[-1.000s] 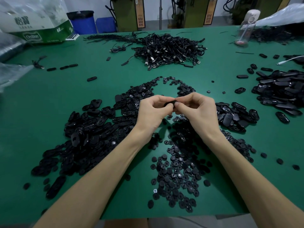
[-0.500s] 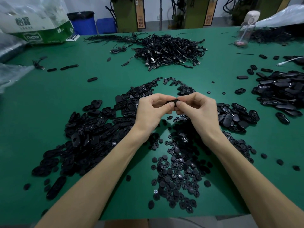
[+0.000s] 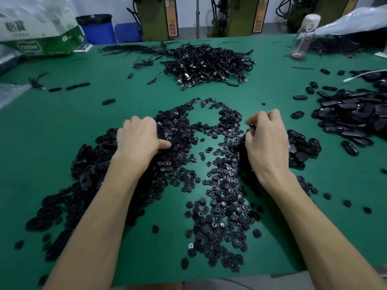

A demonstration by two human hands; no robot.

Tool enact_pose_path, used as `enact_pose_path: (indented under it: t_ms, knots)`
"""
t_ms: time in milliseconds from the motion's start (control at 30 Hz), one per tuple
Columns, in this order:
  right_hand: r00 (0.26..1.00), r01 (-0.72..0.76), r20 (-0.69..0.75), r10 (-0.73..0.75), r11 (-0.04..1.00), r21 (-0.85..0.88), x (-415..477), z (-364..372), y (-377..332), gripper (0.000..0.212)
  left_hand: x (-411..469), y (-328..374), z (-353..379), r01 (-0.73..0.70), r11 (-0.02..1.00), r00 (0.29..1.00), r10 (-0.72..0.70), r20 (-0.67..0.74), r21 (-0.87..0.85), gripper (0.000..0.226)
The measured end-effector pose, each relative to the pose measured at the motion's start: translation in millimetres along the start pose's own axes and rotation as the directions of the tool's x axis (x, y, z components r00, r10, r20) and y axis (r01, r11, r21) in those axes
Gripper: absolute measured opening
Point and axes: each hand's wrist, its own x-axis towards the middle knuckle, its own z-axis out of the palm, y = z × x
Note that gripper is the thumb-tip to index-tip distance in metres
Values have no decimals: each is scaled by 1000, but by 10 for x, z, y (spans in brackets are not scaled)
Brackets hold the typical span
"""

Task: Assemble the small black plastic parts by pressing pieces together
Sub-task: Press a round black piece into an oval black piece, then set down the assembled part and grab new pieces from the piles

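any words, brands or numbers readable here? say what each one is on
"...thon": oval logo on the green and white carton; its first letters are blurred.
Two large Chinese characters on the carton's white top: too blurred to read.
Vertical orange signs on the machines behind the table: Chinese characters, too small to read.
Black parts, cables, bottle: no text shows.

Black plastic parts (image 3: 217,216) + cables (image 3: 209,65) on green table (image 3: 62,126); blue bin (image 3: 98,30).
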Motion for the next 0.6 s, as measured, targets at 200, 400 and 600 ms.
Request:
enact_pose_path:
  t_ms: [200,400,600]
  knots:
    - [998,3,69,7,991,-135,-9,58,27,23,-9,71,45,20,999,999,-19,38,-40,44]
    - [933,289,237,-270,956,-47,-86,187,-101,35,-23,170,137,-96,986,939,44,-340,-137,24]
    - [880,354,366,-304,932,-76,-82,328,-105,46,-94,392,278,-243,675,959,59,-278,-697,6]
